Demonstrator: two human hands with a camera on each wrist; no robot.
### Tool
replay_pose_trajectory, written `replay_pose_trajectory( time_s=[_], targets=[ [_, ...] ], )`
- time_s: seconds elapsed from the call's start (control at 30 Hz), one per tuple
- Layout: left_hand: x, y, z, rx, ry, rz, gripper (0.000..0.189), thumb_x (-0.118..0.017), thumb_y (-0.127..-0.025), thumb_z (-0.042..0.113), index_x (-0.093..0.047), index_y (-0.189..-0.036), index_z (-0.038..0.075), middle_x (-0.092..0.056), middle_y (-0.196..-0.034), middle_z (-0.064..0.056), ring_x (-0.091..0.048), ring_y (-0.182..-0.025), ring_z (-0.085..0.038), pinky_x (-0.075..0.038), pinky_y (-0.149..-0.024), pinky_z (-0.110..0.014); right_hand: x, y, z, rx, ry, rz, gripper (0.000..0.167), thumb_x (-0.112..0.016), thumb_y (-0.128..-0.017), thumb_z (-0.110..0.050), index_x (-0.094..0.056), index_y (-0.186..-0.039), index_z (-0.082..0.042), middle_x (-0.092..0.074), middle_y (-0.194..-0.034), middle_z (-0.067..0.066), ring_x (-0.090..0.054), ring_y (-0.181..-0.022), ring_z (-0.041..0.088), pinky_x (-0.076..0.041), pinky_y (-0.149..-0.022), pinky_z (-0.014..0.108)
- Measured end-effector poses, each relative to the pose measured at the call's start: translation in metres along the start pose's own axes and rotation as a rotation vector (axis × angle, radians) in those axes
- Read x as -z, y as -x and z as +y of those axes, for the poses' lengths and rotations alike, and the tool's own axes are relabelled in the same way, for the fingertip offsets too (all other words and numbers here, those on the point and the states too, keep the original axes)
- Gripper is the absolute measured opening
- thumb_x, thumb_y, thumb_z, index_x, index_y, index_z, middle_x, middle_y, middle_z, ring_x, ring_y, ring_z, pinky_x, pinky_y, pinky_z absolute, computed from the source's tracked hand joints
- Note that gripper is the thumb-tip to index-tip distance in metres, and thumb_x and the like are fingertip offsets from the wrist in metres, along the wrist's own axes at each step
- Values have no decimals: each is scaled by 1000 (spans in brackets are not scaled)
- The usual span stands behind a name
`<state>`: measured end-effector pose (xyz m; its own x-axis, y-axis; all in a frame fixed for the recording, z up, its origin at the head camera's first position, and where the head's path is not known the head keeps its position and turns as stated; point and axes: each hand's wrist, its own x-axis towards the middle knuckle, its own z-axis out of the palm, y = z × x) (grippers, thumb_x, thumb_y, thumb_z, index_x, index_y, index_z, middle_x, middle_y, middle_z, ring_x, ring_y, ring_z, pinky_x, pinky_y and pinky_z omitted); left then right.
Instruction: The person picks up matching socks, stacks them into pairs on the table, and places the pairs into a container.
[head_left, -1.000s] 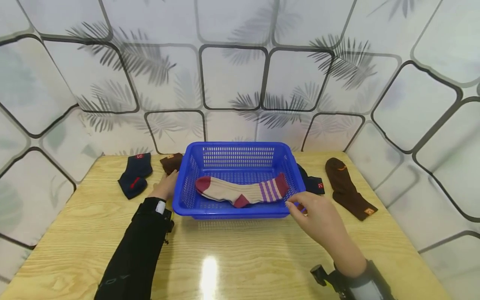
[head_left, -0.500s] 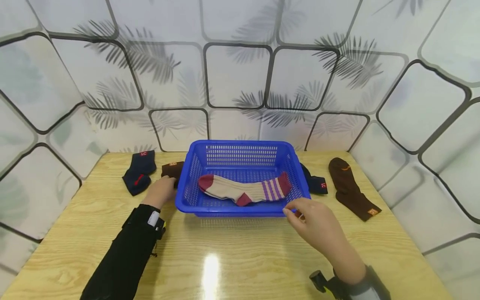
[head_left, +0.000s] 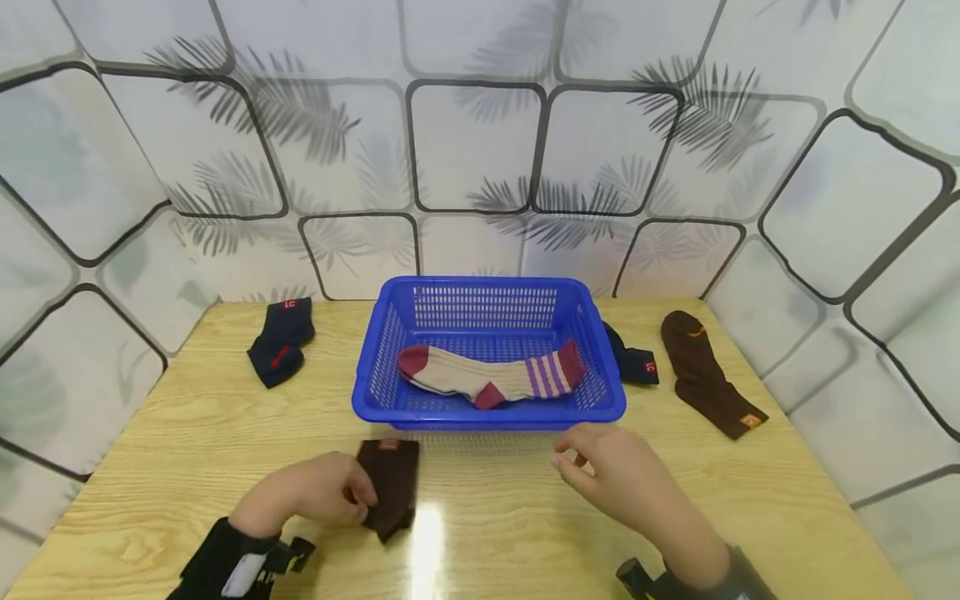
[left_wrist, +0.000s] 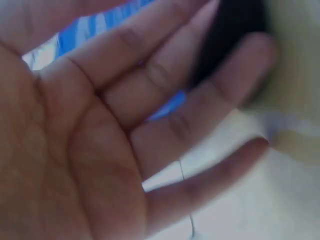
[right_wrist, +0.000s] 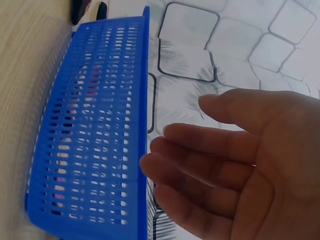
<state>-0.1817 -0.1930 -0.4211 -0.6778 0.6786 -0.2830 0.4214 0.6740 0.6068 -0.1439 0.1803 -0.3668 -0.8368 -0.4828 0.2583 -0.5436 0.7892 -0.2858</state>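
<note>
My left hand [head_left: 315, 492] holds a folded dark brown sock [head_left: 397, 479] by its left side, low over the table in front of the basket. In the left wrist view, the left fingers [left_wrist: 195, 115] lie against the dark sock [left_wrist: 232, 37], which is blurred; the thumb's grip is hidden. My right hand [head_left: 626, 475] hovers by the basket's front right corner, fingers loosely bent and holding nothing. In the right wrist view, that hand [right_wrist: 235, 160] is beside the basket wall [right_wrist: 95, 130]. Inside the blue basket [head_left: 487, 417] lies a beige sock [head_left: 487, 375] with maroon ends and purple stripes.
A navy sock [head_left: 281, 342] with red marks lies at the back left of the wooden table [head_left: 187, 433]. To the basket's right are another navy sock [head_left: 636, 364], partly hidden by the basket, and a long brown sock [head_left: 705, 375]. A patterned wall [head_left: 480, 150] stands behind.
My left hand has drawn the brown sock from the basket's left side toward me and to the right, onto the front area. The right hand has shifted slightly, still holding nothing.
</note>
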Motion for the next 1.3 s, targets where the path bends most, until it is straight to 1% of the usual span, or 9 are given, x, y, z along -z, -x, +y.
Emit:
replay_pose_trajectory(
  time_s=[0.1, 0.23, 0.37, 0.5, 0.63, 0.77, 1.1, 1.2, 1.3],
  targets=[
    [-22, -10, 19, -178, -39, 4, 11, -70, -78, 7, -76, -86, 11, -66, -80, 15, -57, -75, 3, -49, -69, -20, -5, -3, -1, 62, 15, -60, 10, -69, -88, -21, -72, -92, -12, -70, -86, -4, -61, -70, 8, -49, -59, 25],
    [-38, -34, 43, -261, -183, 110, 10, -72, -83, 14, -75, -92, 15, -66, -96, 11, -59, -94, -6, -49, -86, -26, -16, -11, -4, 108, 23, -141, 16, -70, -88, -21, -73, -96, -8, -71, -90, 0, -64, -73, 12, -53, -64, 29],
    [-42, -48, 61, -244, -256, 271, 19, -72, -86, 17, -73, -104, 10, -66, -111, -2, -61, -107, -20, -48, -95, -36, -32, -15, -11, 142, 50, -206, 11, -72, -86, -21, -72, -91, -11, -68, -84, -3, -62, -72, 9, -51, -61, 27],
    [-40, -46, 66, -162, -301, 364, 29, -81, -78, 21, -70, -101, 8, -67, -102, -2, -63, -99, -21, -51, -88, -37, -49, -13, -21, 180, 73, -291, 16, -75, -83, -26, -64, -74, -17, -54, -69, -10, -48, -59, 2, -40, -51, 22],
    [-40, -41, 62, -97, -349, 368, 36, -86, -69, 20, -69, -99, 8, -67, -96, -2, -63, -92, -21, -51, -83, -36, -58, -11, -26, 166, 105, -373, 26, -77, -80, -27, -56, -67, -19, -47, -65, -12, -42, -56, 2, -38, -50, 24],
    [-44, -40, 55, -128, -372, 388, 32, -85, -66, 12, -69, -93, 8, -65, -90, 0, -62, -86, -19, -51, -79, -34, -64, -11, -24, 170, 125, -399, 25, -78, -75, -17, -55, -67, -18, -48, -66, -11, -44, -57, 4, -41, -52, 25],
    [-48, -41, 44, -138, -362, 407, 21, -78, -67, 8, -64, -81, 14, -59, -79, 7, -57, -74, -12, -49, -68, -29, -83, -13, -21, 281, 253, -329, 25, -71, -73, -8, -50, -63, -17, -52, -61, -6, -51, -52, 14, -39, -47, 30],
    [-39, -39, 49, -149, -345, 406, 19, -80, -72, 7, -63, -77, 16, -60, -75, 8, -58, -71, -10, -49, -64, -27, -77, -14, -17, 259, 156, -364, 28, -67, -73, -5, -46, -62, -18, -44, -60, -10, -42, -52, 7, -34, -47, 25],
    [-18, -33, 65, -168, -339, 406, 18, -79, -77, 8, -63, -77, 16, -62, -74, 9, -59, -70, -9, -49, -63, -26, -54, -18, -13, 265, -29, -375, 24, -64, -73, -3, -47, -64, -18, -37, -63, -14, -34, -56, 1, -30, -50, 18]
  ],
)
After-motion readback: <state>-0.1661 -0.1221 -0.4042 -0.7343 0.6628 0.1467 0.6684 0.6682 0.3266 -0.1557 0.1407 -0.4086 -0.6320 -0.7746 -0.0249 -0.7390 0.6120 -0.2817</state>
